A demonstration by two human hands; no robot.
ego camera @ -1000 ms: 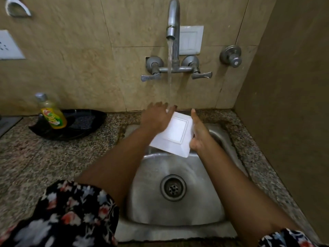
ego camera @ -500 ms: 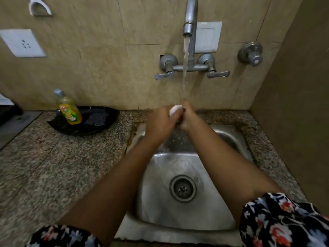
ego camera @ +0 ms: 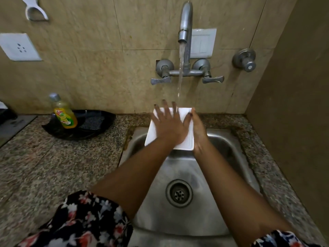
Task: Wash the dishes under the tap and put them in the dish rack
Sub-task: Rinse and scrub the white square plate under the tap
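Beige wall tiles (ego camera: 99, 68) are seen behind a speckled granite counter (ego camera: 53, 166), into which a steel sink (ego camera: 178, 220) is set. A white square plate (ego camera: 185, 145) is held over the back of the sink, below the tap (ego camera: 186, 20), from which water (ego camera: 180, 75) is running. The left hand (ego camera: 169, 125) is laid flat on the plate, its fingers (ego camera: 164, 107) straight and spread wide, their tips reaching past the plate's far edge; the stream is met just beside them, to the right. The plate's right edge is gripped by the right hand (ego camera: 198, 129), with the thumb (ego camera: 188, 116) curled over the rim; its remaining fingers are hidden under the plate. Well to the left of the left fingers, a yellow soap bottle (ego camera: 63, 113) is stood in a black dish (ego camera: 92, 125) on the counter.
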